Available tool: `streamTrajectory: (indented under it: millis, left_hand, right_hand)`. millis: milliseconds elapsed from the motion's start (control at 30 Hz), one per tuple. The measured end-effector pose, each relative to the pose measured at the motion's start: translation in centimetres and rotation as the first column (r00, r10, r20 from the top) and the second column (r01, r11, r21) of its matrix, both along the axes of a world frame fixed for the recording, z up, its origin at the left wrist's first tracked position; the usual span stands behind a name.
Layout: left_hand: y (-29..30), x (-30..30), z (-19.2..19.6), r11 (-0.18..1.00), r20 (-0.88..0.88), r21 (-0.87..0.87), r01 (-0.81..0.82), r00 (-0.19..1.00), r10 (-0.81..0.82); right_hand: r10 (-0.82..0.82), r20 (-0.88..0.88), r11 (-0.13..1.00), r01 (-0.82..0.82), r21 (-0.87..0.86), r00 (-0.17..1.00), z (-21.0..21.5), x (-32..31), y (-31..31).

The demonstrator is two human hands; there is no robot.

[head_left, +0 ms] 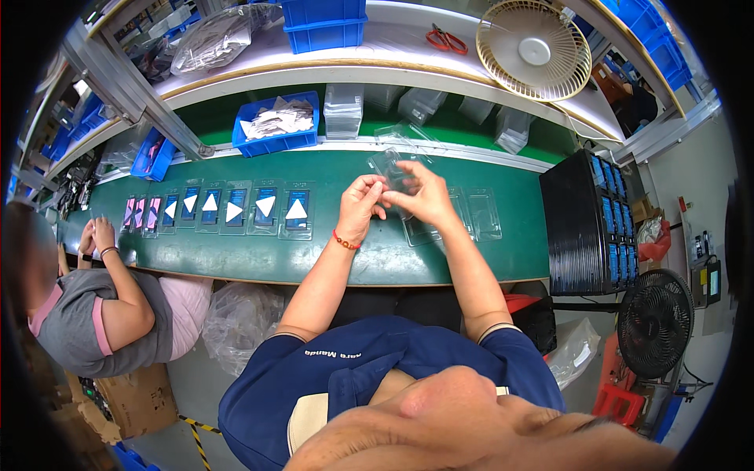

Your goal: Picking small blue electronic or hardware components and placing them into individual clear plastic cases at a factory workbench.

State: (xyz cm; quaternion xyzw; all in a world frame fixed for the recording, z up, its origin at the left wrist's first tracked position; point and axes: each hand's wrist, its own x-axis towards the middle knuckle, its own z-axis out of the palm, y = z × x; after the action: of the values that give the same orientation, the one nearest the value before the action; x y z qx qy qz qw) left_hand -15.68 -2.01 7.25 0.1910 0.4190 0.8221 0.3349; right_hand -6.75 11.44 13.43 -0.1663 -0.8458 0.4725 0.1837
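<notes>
Above green bench [236, 257] | clear tray [382, 163]: pinched by right hand [428, 196] | left hand [361, 206]: fingers curled at tray's near edge, grip cannot be told | risk: tray possibly bent by hard squeezing, or loose trays [484, 216] nudged askew by a lowered right hand

"How many filled trays [295, 234] are in the left half of the frame?"
"Nine: six with white triangles [296, 209], three with pink strips [140, 209]."
"And fans?"
"Two: a cream fan [535, 52], upper right; a black fan [654, 323], lower right."
</notes>
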Motion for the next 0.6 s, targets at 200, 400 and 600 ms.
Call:
streamTrajectory:
  millis: [200,400,600]
  left_hand:
    - [0.0,1.2,0.5,0.989,0.103,0.097,0.113,0.987,-0.122]
    - [0.2,1.8,-0.9,0.955,0.174,0.247,0.162,0.962,-0.209]
    - [-6.0,-1.3,-1.1,0.973,0.2,-0.223,0.063,0.98,-0.018]
  right_hand:
    - [-0.105,-0.052,0.994,0.105,-0.001,0.993,-0.8,1.7,-0.9]
    - [-0.131,-0.104,0.879,0.066,-0.473,0.986,-1.4,3.6,-0.4]
    - [-0.674,-0.196,0.662,0.701,0.265,0.712,-0.6,11.9,9.3]
